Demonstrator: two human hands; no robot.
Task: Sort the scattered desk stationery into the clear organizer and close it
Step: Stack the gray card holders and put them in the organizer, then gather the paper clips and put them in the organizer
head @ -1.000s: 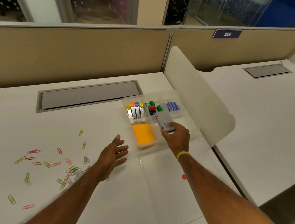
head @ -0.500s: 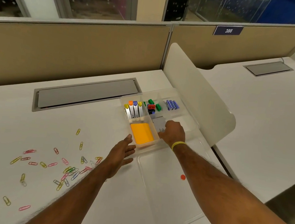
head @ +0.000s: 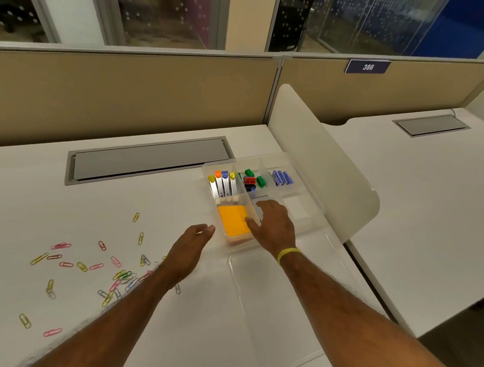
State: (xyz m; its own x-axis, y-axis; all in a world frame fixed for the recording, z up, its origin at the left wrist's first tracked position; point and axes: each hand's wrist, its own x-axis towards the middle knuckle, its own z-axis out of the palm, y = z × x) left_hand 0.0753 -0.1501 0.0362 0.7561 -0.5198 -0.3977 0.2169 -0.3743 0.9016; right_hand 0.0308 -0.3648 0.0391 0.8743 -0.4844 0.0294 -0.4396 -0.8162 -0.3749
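right hand [head: 275, 228] has let go, fingers [head: 265, 206] spread over organizer [head: 299, 205].

The organizer [head: 296, 206] sat at the far right of the desk [head: 36, 188], beside the divider panel [head: 315, 149]. Its lid [head: 287, 326] lay just before it. Paper clips [head: 124, 275] lay scattered to the left, the cable hatch [head: 149, 161] behind them.

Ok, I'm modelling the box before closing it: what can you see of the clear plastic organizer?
The clear plastic organizer is a shallow transparent tray, split by thin walls into compartments. It sits lidless on the white desk beside the white divider. Compartments hold an orange sticky-note pad, colour-capped tabs and small clips; one looks bare. The right hand rests over its near middle.
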